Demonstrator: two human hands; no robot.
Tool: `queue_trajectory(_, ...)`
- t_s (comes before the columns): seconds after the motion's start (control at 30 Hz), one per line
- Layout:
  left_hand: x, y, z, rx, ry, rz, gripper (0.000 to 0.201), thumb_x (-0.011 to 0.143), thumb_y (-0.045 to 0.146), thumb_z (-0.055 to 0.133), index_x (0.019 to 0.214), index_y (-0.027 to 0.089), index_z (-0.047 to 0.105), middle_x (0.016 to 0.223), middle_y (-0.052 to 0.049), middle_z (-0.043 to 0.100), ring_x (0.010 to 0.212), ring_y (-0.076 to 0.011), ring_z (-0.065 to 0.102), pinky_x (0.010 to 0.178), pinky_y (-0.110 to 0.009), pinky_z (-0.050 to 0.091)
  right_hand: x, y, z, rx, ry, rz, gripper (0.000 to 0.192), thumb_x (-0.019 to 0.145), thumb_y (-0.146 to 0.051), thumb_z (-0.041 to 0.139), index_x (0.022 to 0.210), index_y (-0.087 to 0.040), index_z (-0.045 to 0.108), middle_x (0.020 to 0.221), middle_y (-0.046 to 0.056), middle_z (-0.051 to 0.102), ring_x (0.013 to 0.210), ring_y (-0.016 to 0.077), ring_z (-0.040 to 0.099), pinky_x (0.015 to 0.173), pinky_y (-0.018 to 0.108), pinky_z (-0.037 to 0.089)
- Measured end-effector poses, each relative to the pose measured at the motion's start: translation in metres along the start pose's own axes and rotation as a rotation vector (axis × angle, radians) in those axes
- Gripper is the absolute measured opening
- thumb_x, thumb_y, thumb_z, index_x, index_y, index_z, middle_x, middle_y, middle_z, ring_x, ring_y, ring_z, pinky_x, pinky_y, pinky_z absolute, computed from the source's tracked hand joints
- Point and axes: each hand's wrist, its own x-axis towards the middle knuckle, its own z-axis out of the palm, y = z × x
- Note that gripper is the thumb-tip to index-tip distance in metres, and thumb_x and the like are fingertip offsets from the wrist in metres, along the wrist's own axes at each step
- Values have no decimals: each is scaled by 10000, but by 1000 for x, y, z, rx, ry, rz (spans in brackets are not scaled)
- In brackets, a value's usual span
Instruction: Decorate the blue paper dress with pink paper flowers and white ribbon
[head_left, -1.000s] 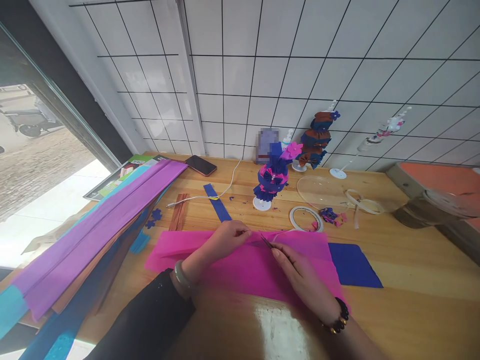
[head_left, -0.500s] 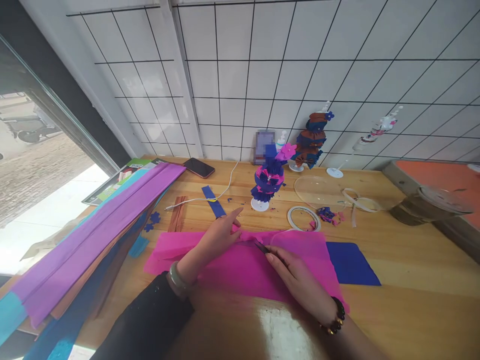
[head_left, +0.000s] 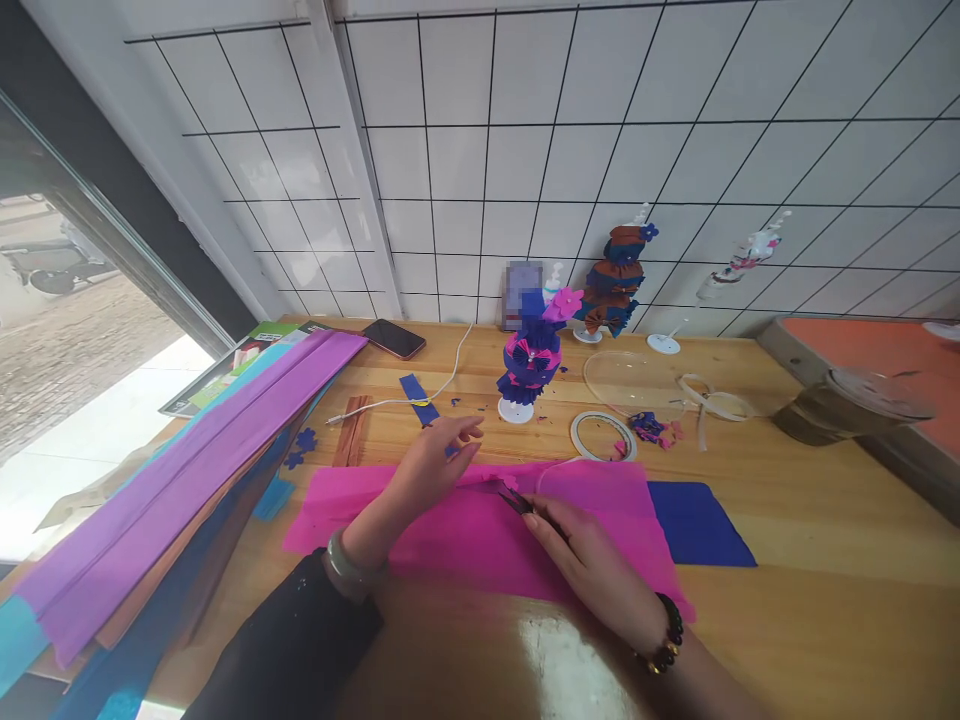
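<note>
My right hand (head_left: 592, 560) grips small dark scissors (head_left: 516, 501), their blades pointing left over a wide sheet of bright pink crepe paper (head_left: 465, 540). Close to the blade tips lies a small pink paper piece (head_left: 510, 483), hard to tell from the sheet. My left hand (head_left: 435, 465) hovers at the sheet's far edge, its fingers loosely stretched and apart, with nothing visible in them. Beyond the hands stands a blue and pink paper-covered figure (head_left: 531, 360) with a bow, on a white round base. Dark blue paper (head_left: 701, 522) sticks out from the sheet's right side.
Long folded purple paper (head_left: 225, 470) lies in a stack at left. A phone (head_left: 394, 339), a white cable (head_left: 450, 380) and blue paper flowers (head_left: 305, 440) are nearby. To the right are a tape roll (head_left: 574, 440), paper scraps (head_left: 652, 428) and a dark translucent container (head_left: 832, 410).
My left hand has drawn its index finger in from pointing and shifted slightly left. The scissors have moved a little left, their blades now parted. The whole view has shifted slightly.
</note>
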Motion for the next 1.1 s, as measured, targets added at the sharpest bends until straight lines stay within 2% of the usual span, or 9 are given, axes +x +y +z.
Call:
queue_trajectory(0.07,-1,7,-2,-20,-144,84,345,807,178,506,1150,211,533,1009,-54,641,942,-165,544,860,-325,414,-1,-2,-1,-10,-1,-4,345,902,-375,360,1125,-201,558,1048,78,633,962,213,566,835,337,421)
queue_trajectory(0.13,-3,11,-2,-42,-223,139,372,805,163,510,1172,224,519,1047,-53,632,996,-173,524,893,-336,398,-2,-3,-1,-10,-1,-2,346,903,-375,363,1134,-201,554,1055,75,631,958,208,565,832,330,421)
queue_trajectory(0.33,-5,13,5,-119,-264,167,373,803,139,506,1163,234,524,910,-30,659,958,-165,539,892,-339,400,-3,-4,-2,91,-20,-3,364,901,-407,369,1112,-195,575,1044,62,638,948,190,572,827,298,433)
queue_trajectory(0.47,-6,11,5,-185,-247,96,382,796,139,505,1169,219,521,876,-26,649,929,-153,553,903,-336,392,-3,-4,-4,153,-45,55,395,897,-439,358,1106,-196,588,1018,49,649,974,193,570,831,289,444)
queue_trajectory(0.6,-4,7,6,-290,-213,-83,473,777,176,534,1243,193,453,836,-30,635,820,-138,574,843,-317,414,-3,-5,-6,135,-94,30,382,895,-424,369,1109,-198,590,1043,49,647,975,192,574,837,297,447)
queue_trajectory(0.8,2,0,12,-525,-91,-347,577,730,228,588,1265,124,399,726,-23,620,702,-131,576,685,-266,421,-5,-3,7,-243,-86,-46,324,853,-343,471,1133,-225,585,986,69,676,891,233,614,775,339,456)
queue_trajectory(0.97,4,4,13,-604,-73,-405,632,703,246,622,1276,131,382,694,-6,618,687,-126,577,665,-248,403,-9,-4,19,-442,-21,-175,269,893,-316,415,949,-210,655,864,69,671,796,199,607,707,309,452)
queue_trajectory(1.1,4,10,15,-613,-78,-399,648,702,244,628,1288,140,372,698,-2,614,666,-114,564,651,-241,396,-8,-5,11,-410,77,-229,289,906,-289,383,862,-200,655,859,78,640,830,198,570,732,327,444)
